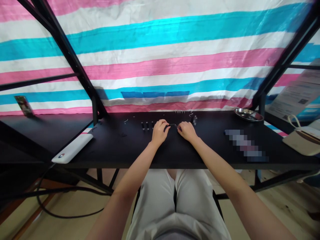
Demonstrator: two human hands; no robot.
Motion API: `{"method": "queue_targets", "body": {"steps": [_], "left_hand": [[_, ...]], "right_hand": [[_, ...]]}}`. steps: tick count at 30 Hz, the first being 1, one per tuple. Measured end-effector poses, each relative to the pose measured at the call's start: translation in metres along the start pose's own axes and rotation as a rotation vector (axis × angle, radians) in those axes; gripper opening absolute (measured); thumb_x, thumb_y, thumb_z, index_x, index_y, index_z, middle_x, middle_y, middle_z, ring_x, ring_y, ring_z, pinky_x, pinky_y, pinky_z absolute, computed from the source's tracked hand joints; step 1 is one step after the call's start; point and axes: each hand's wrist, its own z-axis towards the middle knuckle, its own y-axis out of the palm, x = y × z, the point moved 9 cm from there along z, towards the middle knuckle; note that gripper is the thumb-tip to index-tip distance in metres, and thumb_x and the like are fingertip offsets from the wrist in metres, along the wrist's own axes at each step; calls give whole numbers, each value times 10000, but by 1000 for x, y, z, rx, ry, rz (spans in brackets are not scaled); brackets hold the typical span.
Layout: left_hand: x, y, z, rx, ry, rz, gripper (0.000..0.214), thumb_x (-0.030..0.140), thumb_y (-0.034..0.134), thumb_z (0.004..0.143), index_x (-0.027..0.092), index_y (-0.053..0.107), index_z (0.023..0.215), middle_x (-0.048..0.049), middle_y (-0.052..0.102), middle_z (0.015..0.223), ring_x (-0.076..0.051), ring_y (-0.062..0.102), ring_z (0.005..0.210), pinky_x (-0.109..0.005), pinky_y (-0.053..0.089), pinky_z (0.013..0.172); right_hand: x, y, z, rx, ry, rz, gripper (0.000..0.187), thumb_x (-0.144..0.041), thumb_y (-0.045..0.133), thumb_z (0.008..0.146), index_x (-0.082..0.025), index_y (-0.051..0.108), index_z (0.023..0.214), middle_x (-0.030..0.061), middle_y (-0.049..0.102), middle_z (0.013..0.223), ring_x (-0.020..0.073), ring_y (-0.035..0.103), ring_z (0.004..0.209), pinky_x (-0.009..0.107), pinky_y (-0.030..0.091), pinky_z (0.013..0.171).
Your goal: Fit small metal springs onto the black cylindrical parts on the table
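Both my hands rest on the black table [175, 150], close together near its middle. My left hand [160, 131] is curled, its fingertips pinching one end of a small thin dark piece [173, 125]. My right hand [187, 130] is curled too and pinches the other end of the same piece. Just left of my left hand stand three small black upright pieces [147, 126] in a row. A few tiny metal bits [193, 119] lie behind my right hand.
A shallow metal dish [248, 115] sits at the back right. A white flat device [72, 148] with a cable lies at the table's left front corner. A beige bag [303, 140] rests at the right edge. Black frame struts rise on both sides before a striped tarp.
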Motion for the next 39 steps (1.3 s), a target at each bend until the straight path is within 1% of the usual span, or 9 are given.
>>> {"method": "queue_targets", "body": {"steps": [11,17,24,30,39], "left_hand": [[4,3,0,-19,34,-2,142,253,516,840,177,617,906,-64,567,924,-164,541,869,-332,457,780],[5,4,-1,-32,46,-7,174,257,503,849,177,629,938,-64,576,928,-158,539,864,-326,457,778],[7,6,0,-59,52,-5,177,263,494,854,176,637,912,-64,583,906,-157,542,852,-328,458,766],[7,7,-1,-76,51,-8,175,268,493,854,178,634,907,-65,581,901,-162,547,858,-334,458,769],[6,8,0,-76,46,-18,163,273,504,850,167,615,905,-57,582,889,-153,543,854,-323,452,780]], "right_hand": [[-5,-3,-1,-33,-27,-35,151,-227,446,827,-145,570,802,89,591,810,192,473,765,309,222,667],[-7,-4,-1,-20,-36,-37,142,-220,448,825,-149,566,793,77,591,802,186,472,763,309,223,671],[-14,-13,-2,10,-64,-19,163,-231,439,838,-151,573,792,87,595,788,192,471,758,310,227,672],[-14,-15,-3,36,-74,5,161,-233,443,841,-153,575,794,76,591,786,187,473,762,309,231,674],[-19,-24,-4,70,-93,32,176,-225,427,854,-150,579,804,67,585,782,179,460,757,306,236,681]]}}
